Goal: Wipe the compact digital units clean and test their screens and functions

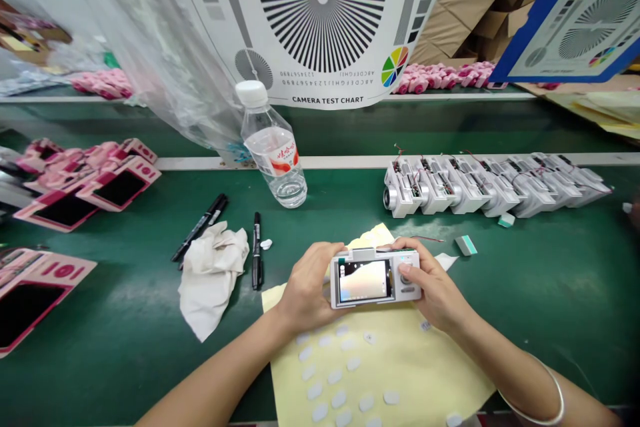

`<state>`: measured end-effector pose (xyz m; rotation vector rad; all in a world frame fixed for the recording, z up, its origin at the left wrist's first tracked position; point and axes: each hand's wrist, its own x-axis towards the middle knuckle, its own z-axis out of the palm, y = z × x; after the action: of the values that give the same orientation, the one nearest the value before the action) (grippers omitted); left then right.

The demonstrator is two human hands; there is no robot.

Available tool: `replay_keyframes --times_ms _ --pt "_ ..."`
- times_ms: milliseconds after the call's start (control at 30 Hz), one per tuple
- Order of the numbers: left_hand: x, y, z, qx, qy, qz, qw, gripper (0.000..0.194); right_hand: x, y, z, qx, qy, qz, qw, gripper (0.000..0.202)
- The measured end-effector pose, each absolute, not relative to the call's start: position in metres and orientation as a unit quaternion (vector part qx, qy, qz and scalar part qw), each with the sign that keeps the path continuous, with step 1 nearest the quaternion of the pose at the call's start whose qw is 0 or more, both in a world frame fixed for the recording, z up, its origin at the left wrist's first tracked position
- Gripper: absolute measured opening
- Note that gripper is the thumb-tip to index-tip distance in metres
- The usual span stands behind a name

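Note:
A small white digital camera is held level above a yellow sheet, its lit screen facing me. My left hand grips its left end, fingers behind the body. At the other end, my right hand holds the camera with the thumb on the buttons beside the screen. A thin red wire trails out behind the camera to the right. Beneath lies the yellow sheet, dotted with several small white oval stickers. The far side of the camera and most fingertips are hidden.
A water bottle stands behind, before a hanging camera test chart. Opened white camera bodies line the back right. Pink cameras lie at left. Black markers and a crumpled cloth rest left of the sheet.

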<state>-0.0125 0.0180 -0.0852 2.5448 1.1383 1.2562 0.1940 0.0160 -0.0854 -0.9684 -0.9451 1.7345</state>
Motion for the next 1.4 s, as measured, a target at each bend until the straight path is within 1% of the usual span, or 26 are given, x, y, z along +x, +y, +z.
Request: replay_keyframes --times_ms 767,1033,1267,1400 --pt "-0.0142 0.0195 -0.0867 0.833 0.373 0.406 0.038 0.059 0.1947 0.0150 -0.0841 -0.386 -0.374 0.715 0.448 0.029" --pt "-0.0136 0.0196 -0.0844 0.831 0.386 0.400 0.039 0.061 0.1980 0.0143 -0.0825 -0.339 -0.362 0.750 0.437 0.032" --pt "-0.0150 0.0198 -0.0854 0.830 0.395 0.393 0.036 0.060 0.1978 0.0145 -0.0841 -0.343 -0.373 0.740 0.441 0.028" --pt "-0.0141 0.0203 -0.0842 0.829 0.389 0.400 0.032 0.059 0.1973 0.0143 -0.0847 -0.348 -0.367 0.739 0.445 0.030"
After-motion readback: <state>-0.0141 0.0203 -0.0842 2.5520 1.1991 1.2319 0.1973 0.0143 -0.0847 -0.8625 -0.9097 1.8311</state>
